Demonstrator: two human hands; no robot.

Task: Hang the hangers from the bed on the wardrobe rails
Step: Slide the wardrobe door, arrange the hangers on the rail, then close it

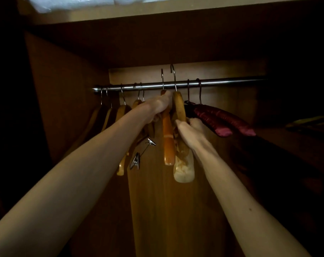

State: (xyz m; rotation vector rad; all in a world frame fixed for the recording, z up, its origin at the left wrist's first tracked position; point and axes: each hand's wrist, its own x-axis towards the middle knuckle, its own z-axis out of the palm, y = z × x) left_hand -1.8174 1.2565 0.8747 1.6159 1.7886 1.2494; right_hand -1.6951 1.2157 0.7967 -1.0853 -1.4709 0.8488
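Observation:
A metal wardrobe rail (222,82) runs across the dim wardrobe. My left hand (160,105) grips an orange wooden hanger (168,143) near its neck, and its hook rises above the rail. My right hand (189,127) grips a pale wooden hanger (183,169) just to the right, its hook also lifted above the rail. Several wooden hangers (121,115) hang on the rail to the left, one with metal clips (135,161). Two padded dark red hangers (220,120) hang to the right.
A shelf (139,13) with pale folded things lies above the rail. The wardrobe's side wall (64,101) stands on the left. The rail's right stretch is bare, and a dark ledge (294,134) sits at the right.

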